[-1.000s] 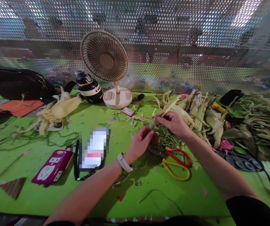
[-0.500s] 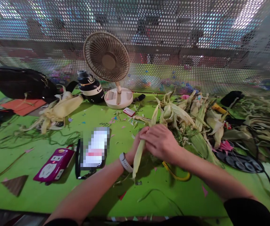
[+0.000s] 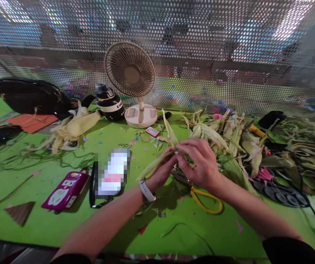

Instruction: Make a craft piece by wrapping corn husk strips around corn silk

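Observation:
Pale green corn husk strips (image 3: 170,131) stick up and out to the left from between my hands. My left hand (image 3: 161,172), with a white watch band at the wrist, is closed round the gathered part of the husk. Thumb and fingers of my right hand (image 3: 201,165) pinch at the same spot, touching the left fingertips. The exact pinch point is partly hidden by the fingers. Below my right hand lies a pair of scissors with a yellow handle loop (image 3: 208,206); its blades are largely covered.
A heap of corn husks (image 3: 229,135) spreads to the right, beside a black palette (image 3: 281,192). Left lie a phone (image 3: 113,172), a purple case (image 3: 65,190) and a husk bundle (image 3: 77,126). Behind stand a fan (image 3: 131,73), a bottle (image 3: 109,104) and a black bag (image 3: 31,97).
The long husk strip has swung from hanging down to pointing left over my left wrist. My right hand has shifted slightly right and opened its grip into a pinch, uncovering more of the scissors.

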`<state>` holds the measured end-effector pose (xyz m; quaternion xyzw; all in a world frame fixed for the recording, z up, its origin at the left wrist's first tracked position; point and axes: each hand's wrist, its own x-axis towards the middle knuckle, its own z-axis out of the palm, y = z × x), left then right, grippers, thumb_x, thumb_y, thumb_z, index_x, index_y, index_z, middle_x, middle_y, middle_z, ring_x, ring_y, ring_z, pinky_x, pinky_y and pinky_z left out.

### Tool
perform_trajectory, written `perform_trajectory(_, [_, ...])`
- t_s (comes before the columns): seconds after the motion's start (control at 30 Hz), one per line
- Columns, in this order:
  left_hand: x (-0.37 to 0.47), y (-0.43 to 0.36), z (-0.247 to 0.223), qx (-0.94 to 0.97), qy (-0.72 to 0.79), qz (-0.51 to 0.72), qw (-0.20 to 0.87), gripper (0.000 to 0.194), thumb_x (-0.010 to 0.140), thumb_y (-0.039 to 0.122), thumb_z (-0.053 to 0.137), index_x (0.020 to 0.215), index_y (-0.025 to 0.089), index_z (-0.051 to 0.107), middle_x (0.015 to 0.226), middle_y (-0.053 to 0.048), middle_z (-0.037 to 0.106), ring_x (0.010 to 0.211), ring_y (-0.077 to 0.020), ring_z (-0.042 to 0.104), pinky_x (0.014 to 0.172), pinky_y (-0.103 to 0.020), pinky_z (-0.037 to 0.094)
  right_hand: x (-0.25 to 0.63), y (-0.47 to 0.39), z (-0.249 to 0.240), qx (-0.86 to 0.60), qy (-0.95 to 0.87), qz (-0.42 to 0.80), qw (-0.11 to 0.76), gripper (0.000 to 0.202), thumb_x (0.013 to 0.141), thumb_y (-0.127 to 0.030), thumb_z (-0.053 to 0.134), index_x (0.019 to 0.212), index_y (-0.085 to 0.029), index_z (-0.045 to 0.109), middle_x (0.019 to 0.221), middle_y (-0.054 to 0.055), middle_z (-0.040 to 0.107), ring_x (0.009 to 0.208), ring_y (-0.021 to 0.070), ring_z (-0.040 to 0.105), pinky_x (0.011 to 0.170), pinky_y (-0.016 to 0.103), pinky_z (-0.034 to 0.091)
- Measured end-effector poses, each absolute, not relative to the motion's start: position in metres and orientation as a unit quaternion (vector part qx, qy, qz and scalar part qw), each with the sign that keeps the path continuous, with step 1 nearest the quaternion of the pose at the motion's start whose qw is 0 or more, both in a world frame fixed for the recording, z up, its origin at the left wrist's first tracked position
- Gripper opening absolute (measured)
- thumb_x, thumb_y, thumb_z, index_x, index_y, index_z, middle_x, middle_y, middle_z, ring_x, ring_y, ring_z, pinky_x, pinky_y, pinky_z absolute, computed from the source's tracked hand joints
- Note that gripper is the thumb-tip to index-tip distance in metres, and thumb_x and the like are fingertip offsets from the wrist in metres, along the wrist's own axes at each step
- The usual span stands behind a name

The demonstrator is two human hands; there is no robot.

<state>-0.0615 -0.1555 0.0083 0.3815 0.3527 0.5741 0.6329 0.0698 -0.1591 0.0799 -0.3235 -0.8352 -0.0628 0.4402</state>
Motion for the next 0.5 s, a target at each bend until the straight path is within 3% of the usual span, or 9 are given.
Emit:
perform_trajectory(0.13, [-0.063, -0.146, 0.011, 0.385, 0.298, 0.563, 0.668, 0.023, 0.075, 0.040, 0.068, 0.079, 0.017, 0.063, 0.066, 0.002, 0.057, 0.062, -0.0101, 0.049, 0.060, -0.024, 0.041, 0.076, -0.150, 0.085, -0.479, -0.802, 0.072, 0.350, 0.019, 0.090, -0.034, 0.051, 0.096, -0.018, 0.056, 0.078, 0.005, 0.065, 0.072, 0.0184, 0.062, 0.065, 0.030, 0.046])
perform_trajectory(0.23, [-0.063, -0.147, 0.018, 0.327, 0.293, 0.583, 0.684, 0.023, 0.069, 0.035, 0.073, 0.074, 0.016, 0.061, 0.065, 0.003, 0.055, 0.059, -0.0087, 0.046, 0.056, -0.022, 0.036, 0.076, -0.144, 0.082, -0.484, -0.798, 0.182, 0.310, 0.020, 0.092, -0.035, 0.049, 0.099, -0.018, 0.055, 0.067, -0.001, 0.063, 0.060, 0.0140, 0.059, 0.058, 0.024, 0.042])
perform_trajectory(0.4, [-0.062, -0.148, 0.026, 0.291, 0.265, 0.622, 0.677, 0.030, 0.069, 0.043, 0.070, 0.069, 0.016, 0.058, 0.059, 0.004, 0.050, 0.055, -0.0082, 0.041, 0.052, -0.022, 0.034, 0.075, -0.141, 0.076, -0.453, -0.807, 0.183, 0.331, 0.017, 0.090, -0.033, 0.053, 0.096, -0.017, 0.058, 0.064, -0.002, 0.059, 0.056, 0.0118, 0.054, 0.055, 0.022, 0.039])
perform_trajectory(0.5, [-0.062, -0.145, 0.020, 0.271, 0.319, 0.632, 0.652, 0.029, 0.071, 0.044, 0.069, 0.071, 0.016, 0.059, 0.066, 0.004, 0.053, 0.061, -0.0088, 0.045, 0.057, -0.021, 0.038, 0.075, -0.142, 0.075, -0.411, -0.830, 0.184, 0.329, 0.014, 0.089, -0.029, 0.054, 0.095, -0.018, 0.060, 0.066, -0.001, 0.059, 0.058, 0.0117, 0.055, 0.058, 0.022, 0.040])
